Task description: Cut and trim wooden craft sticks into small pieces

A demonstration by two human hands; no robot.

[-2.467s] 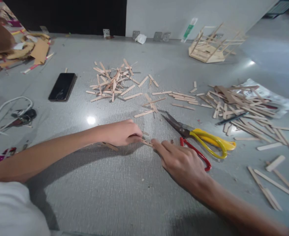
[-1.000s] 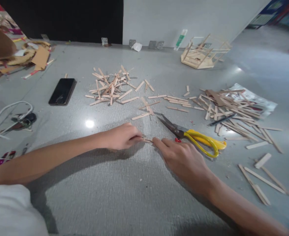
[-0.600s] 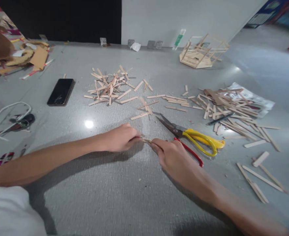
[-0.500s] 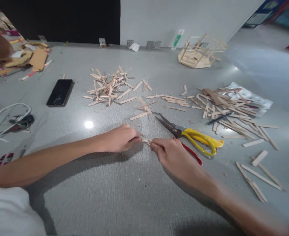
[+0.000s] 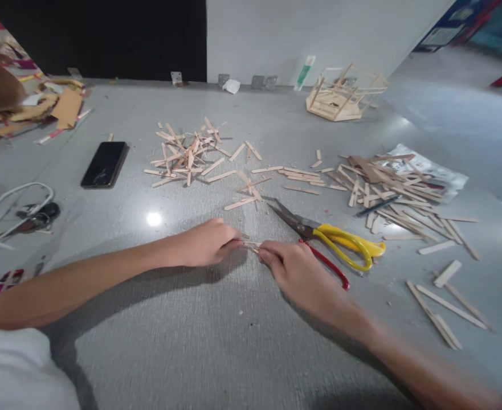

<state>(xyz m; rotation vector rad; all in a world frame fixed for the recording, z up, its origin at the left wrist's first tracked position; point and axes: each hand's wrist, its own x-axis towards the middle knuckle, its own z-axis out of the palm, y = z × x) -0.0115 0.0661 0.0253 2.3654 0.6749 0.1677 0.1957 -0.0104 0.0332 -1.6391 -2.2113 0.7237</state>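
Grey, faintly ribbed tabletop [image 5: 160, 347] spreads all around my grip, running back to a black panel [image 5: 105, 40] and a pale panel [image 5: 302, 28]. Between my two hands are the thin wooden pieces [image 5: 251, 244], pinched at their left end by my left hand [image 5: 210, 244] and at their right end by my right hand [image 5: 293, 265]. Both grips are closed down narrow on them, fingers curled; how many pieces I have there, I can't tell. Just right of that hold lie the scissors [image 5: 305, 226], blades apart and pointing away to the left, with the yellow handle [image 5: 347, 247] beyond my right hand and the red handle [image 5: 330, 263] close beside it. Straight beyond the hold, a few sticks lie crossed [image 5: 249, 185]; farther off and to the left is a loose stick heap [image 5: 191, 151]. Well to the right, a bigger stick pile [image 5: 398, 188] overlaps a clear plastic bag [image 5: 451, 176], a dark pen [image 5: 378, 206] resting on it. Far beyond my right hand stands a wooden frame [image 5: 340, 99] on a flat base. The phone [image 5: 104, 164] lies beyond my left forearm.
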